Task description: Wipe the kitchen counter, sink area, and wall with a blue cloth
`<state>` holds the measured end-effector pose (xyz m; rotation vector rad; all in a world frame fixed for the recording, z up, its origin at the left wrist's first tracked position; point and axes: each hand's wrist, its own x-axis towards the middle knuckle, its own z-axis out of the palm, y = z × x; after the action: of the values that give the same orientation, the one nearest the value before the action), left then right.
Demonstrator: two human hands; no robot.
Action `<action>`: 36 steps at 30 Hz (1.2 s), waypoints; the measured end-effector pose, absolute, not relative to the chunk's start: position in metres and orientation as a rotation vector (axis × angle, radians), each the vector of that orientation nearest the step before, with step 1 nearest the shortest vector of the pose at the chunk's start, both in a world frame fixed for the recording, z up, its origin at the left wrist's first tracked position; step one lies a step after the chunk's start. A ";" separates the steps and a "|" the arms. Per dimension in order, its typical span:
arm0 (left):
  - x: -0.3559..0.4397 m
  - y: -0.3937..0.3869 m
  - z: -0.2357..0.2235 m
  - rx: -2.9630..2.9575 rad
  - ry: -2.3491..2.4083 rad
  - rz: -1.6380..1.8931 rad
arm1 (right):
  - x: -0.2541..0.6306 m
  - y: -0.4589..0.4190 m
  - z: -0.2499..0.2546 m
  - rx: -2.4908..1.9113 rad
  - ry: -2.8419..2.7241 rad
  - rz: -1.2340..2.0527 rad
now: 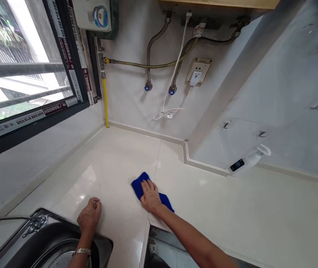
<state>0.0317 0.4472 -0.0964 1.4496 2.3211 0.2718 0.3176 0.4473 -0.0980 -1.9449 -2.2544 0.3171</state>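
Pale desk (259, 212) first: we'd say the wipe-down's underway, not finished, b/c the cloth is down on it mid-stroke, it seems. How much is done vs. left we can't tell; the top's glossy w/ reflections all over, no obvious wet/dry line.

Room: we have white walls (131, 96) behind & to the right, w/ a window (21, 89) on the left, its dark frame stuck w/ printed tape. A dark sink (104, 243) sits in the desk at lower left; an opening (166, 249) is cut in the near edge. Up top there's a wood-edged unit (217, 4), plus a pale box (90, 16) near the window & a yellow pipe (104, 100) running down to the desk.

Smaller: a white device (248, 162) w/ a black panel by the back wall, type unclear; blue cloth (138, 187) mid-desk, back from the opening. Right hand (151, 197) lies on the cloth, fingers extended, pressing not clenching. Left hand (89, 216), near the sink's edge, has fingers curled in; can't tell if they pinch anything. Smallest: white plug (195, 78) in the wall socket (207, 69).
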 end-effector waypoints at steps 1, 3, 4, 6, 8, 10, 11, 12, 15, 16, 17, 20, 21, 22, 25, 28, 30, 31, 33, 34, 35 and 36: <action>0.032 0.447 -0.097 1.457 2.328 0.271 | 0.297 0.448 -0.097 -1.871 -2.307 0.355; 0.031 0.446 -0.099 1.472 2.343 0.270 | 0.259 0.442 -0.099 -1.666 -2.418 0.433; 0.031 0.446 -0.100 1.481 2.349 0.272 | 0.244 0.435 -0.100 -1.533 -2.472 0.475; 0.031 0.446 -0.101 1.491 2.362 0.273 | 0.225 0.418 -0.104 -1.258 -2.561 0.543; 0.030 0.446 -0.102 1.493 2.368 0.272 | 0.221 0.402 -0.109 -1.054 -2.620 0.572; 0.029 0.446 -0.102 1.488 2.369 0.275 | 0.231 0.389 -0.114 -0.916 -2.670 0.578; 0.028 0.447 -0.102 1.486 2.366 0.279 | 0.240 0.383 -0.116 -0.856 -2.692 0.575; 0.028 0.447 -0.101 1.482 2.362 0.285 | 0.250 0.379 -0.118 -0.801 -2.713 0.570; 0.027 0.448 -0.100 1.460 2.349 0.293 | 0.281 0.365 -0.124 -0.688 -2.762 0.546; 0.027 0.448 -0.099 1.452 2.347 0.294 | 0.291 0.362 -0.125 -0.678 -2.769 0.541; 0.027 0.448 -0.098 1.447 2.345 0.296 | 0.300 0.359 -0.126 -0.681 -2.770 0.540; 0.029 0.448 -0.094 1.434 2.352 0.298 | 0.321 0.357 -0.126 -0.782 -2.722 0.542; 0.029 0.448 -0.093 1.433 2.355 0.297 | 0.328 0.358 -0.126 -0.851 -2.688 0.532; 0.030 0.448 -0.092 1.432 2.360 0.295 | 0.335 0.360 -0.126 -0.935 -2.646 0.514; 0.030 0.447 -0.090 1.438 2.370 0.288 | 0.361 0.366 -0.125 -1.222 -2.496 0.428; 0.030 0.447 -0.088 1.452 2.374 0.295 | 0.402 0.366 -0.125 -1.509 -2.349 0.323; 0.030 0.448 -0.087 1.464 2.376 0.306 | 0.439 0.358 -0.127 -1.708 -2.232 0.235; 0.030 0.448 -0.087 1.470 2.377 0.311 | 0.460 0.352 -0.129 -1.810 -2.164 0.188; 0.030 0.449 -0.087 1.470 2.371 0.318 | 0.504 0.334 -0.135 -2.020 -1.999 0.087; 0.030 0.450 -0.087 1.465 2.364 0.323 | 0.525 0.323 -0.139 -2.124 -1.908 0.038; 0.029 0.451 -0.087 1.460 2.356 0.329 | 0.544 0.311 -0.144 -2.231 -1.797 -0.017; 0.029 0.451 -0.088 1.451 2.350 0.333 | 0.561 0.298 -0.149 -2.327 -1.688 -0.072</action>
<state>0.0286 0.4511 -0.0877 1.4511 2.3498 0.3333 0.5613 0.2982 -0.1493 -2.3270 -1.6879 -0.0719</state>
